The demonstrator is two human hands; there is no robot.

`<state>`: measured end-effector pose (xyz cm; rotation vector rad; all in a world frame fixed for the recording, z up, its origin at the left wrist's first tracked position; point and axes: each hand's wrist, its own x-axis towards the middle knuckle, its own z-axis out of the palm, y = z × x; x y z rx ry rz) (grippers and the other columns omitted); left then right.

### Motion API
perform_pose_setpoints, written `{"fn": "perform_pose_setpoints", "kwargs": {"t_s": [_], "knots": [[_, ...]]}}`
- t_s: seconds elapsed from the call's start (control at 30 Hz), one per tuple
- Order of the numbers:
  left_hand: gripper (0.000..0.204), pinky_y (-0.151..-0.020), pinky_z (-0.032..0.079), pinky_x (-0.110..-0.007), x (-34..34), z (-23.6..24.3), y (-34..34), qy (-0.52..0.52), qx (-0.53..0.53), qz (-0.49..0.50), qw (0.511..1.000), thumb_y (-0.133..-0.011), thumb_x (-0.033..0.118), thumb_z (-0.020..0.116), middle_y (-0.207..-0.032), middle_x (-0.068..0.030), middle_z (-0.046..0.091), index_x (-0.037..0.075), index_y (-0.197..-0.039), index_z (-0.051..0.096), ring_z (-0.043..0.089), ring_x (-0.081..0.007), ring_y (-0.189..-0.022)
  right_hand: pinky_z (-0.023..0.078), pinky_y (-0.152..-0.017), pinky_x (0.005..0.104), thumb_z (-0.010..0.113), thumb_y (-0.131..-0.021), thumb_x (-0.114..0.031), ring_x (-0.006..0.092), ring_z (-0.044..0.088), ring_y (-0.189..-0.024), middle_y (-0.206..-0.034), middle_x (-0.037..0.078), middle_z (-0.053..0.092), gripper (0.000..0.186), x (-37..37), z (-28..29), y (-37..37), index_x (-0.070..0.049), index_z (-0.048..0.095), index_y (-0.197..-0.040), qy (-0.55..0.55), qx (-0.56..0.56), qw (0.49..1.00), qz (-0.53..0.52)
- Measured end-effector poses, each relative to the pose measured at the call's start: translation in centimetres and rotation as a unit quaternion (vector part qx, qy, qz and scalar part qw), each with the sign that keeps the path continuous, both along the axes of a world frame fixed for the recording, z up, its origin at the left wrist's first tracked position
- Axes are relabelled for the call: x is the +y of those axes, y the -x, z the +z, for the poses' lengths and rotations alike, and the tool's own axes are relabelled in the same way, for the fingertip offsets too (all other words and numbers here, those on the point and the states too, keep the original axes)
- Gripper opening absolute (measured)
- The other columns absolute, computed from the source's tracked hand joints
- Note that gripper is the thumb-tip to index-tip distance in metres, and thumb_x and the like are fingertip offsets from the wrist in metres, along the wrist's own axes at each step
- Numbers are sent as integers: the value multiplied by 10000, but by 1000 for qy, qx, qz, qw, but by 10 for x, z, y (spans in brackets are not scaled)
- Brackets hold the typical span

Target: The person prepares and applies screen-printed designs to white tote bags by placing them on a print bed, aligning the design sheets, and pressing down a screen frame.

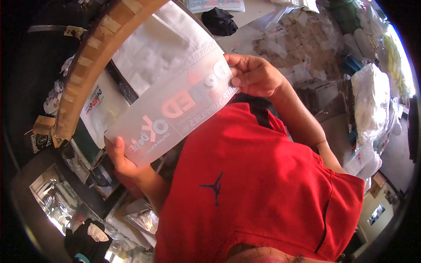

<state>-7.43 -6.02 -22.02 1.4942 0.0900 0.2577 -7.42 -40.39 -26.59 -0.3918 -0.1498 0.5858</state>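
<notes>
A translucent frosted plastic sheet point(175, 127) with red, grey and white lettering, seen mirrored, is stretched at a slant between my two hands. My left hand point(127, 162) grips its lower left end, thumb on the near face and the other fingers mostly hidden behind it. At the upper right end my right hand point(256, 75) pinches the edge between thumb and fingers. Behind the sheet lies a smooth white surface point(153, 46), partly covered by it. Whether the sheet is a single layer or a flat bag, I cannot tell.
A long brown bar with tape patches point(90, 59) runs beside the white surface. A printed white sheet point(98, 105) lies under it. A black crumpled cloth point(219, 22) rests at the far side. Clear plastic bundles point(372, 105) hang at right; scraps litter the floor point(289, 39).
</notes>
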Motion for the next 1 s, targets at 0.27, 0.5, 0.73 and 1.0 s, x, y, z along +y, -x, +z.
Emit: {"fn": "perform_pose_setpoints", "kwargs": {"t_s": [0.27,0.5,0.73,1.0], "knots": [[264,-803,537,-499,23,-6,-8,-72,-98,-87,989,-944,134,474,-1169,-278,520,14,-1149,591,560,-400,-1047,422,-1027,373,484,-835,139,253,566,-1193,-1271,182,578,577,4,6,2,48,344,-1387,-7,-7,1000,6],[295,-817,526,-511,36,-1,-10,34,-52,-32,998,-950,163,447,-1163,-278,529,-9,-1141,591,554,-396,-1068,417,-1025,367,464,-829,155,260,568,-1189,-1222,185,606,553,13,5,-4,59,361,-1364,-31,-40,998,24],[438,-942,450,-451,74,61,-11,118,-52,60,990,-903,313,503,-1175,-161,598,-22,-1174,580,571,-312,-1100,481,-993,372,493,-885,100,260,591,-1154,-1216,192,610,450,52,47,-34,39,410,-1323,7,-133,990,51],[455,-945,438,-464,86,112,4,148,-129,-3,980,-897,336,513,-1175,-161,596,-14,-1180,576,563,-307,-1112,489,-983,345,482,-901,95,251,603,-1140,-1214,194,618,432,78,84,-49,41,417,-1325,6,-219,972,80]]}}
